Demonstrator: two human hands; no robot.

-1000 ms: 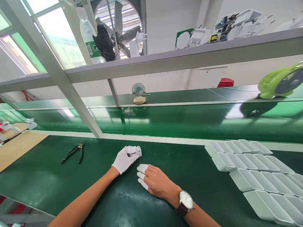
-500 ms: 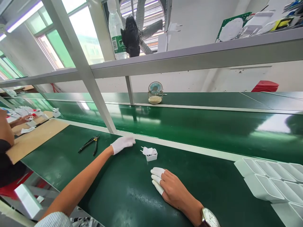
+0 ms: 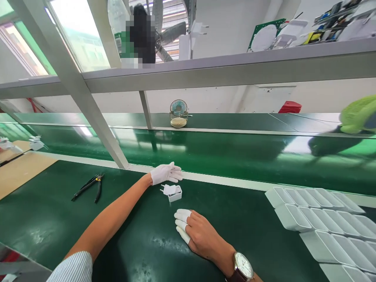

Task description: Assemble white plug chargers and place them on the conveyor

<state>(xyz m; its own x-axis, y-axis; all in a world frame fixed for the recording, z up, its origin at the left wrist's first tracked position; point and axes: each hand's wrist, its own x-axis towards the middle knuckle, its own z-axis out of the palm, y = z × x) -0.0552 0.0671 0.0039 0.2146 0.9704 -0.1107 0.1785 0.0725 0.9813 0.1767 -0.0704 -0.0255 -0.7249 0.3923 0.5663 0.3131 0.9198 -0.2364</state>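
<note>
My left hand (image 3: 167, 173), in a white glove, reaches across the green bench with its fingers spread and nothing in them. Just in front of it sits a small white plastic charger housing (image 3: 175, 194), open at the top. A white plug piece with two pins (image 3: 169, 189) leans on the housing's left side. Nearer to me, my right hand (image 3: 199, 234) rests on the bench, white finger cots on its fingertips, its fingers stretched out and holding nothing. A watch is on that wrist.
Black-handled pliers (image 3: 89, 186) lie at left. Rows of white plastic housings (image 3: 317, 219) stand at right. Behind the white edge strip runs a green belt (image 3: 205, 150); a small fan (image 3: 178, 111) stands beyond it. A metal post (image 3: 96, 113) slants down to the bench.
The view has turned to the right, bringing more white housings and a green fan into sight. My left hand has moved right, behind the charger housing, and its fingers have spread.
</note>
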